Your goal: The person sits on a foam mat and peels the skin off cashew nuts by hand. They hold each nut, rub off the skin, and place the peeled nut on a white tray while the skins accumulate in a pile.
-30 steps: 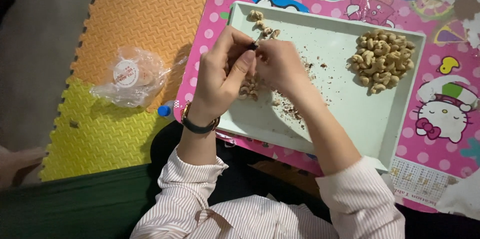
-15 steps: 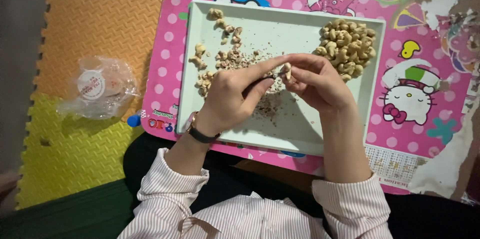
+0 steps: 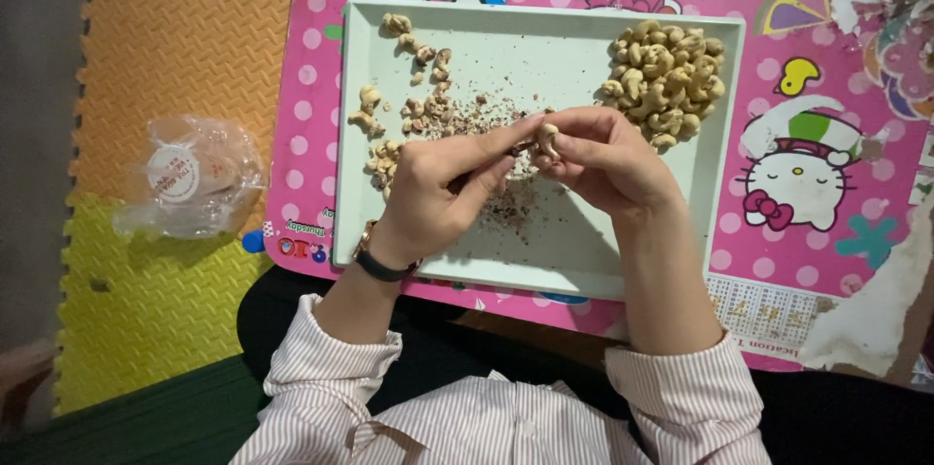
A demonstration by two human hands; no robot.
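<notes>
Change: both hands sit nearer the tray's middle than half a second ago, and the view has slid left, so the tray now fills the centre.
Right hand (image 3: 605,161): fingers curled in, thumb and forefinger pinched on a single pale cashew nut (image 3: 550,139) held above the tray.
Left hand (image 3: 443,195): fingers bent close, tips meeting the right hand's at the nut; a thin dark thing shows between them (too small to name).
Tray (image 3: 623,261): pale green, rectangular, lying on a pink cartoon-printed table (image 3: 808,183).
Unpeeled heap (image 3: 666,81): cashews piled in the tray's far right corner, just beyond the right hand.
Peeled scatter (image 3: 404,110): loose nuts along the tray's left side, with reddish-brown skin crumbs (image 3: 506,207) under the hands.
Wrist: dark watch (image 3: 375,261) on the left arm.
Mat side: crumpled clear plastic bag (image 3: 190,178) on the foam floor mat (image 3: 165,56), well apart from the tray.
Hidden: palms and the nut's underside.
</notes>
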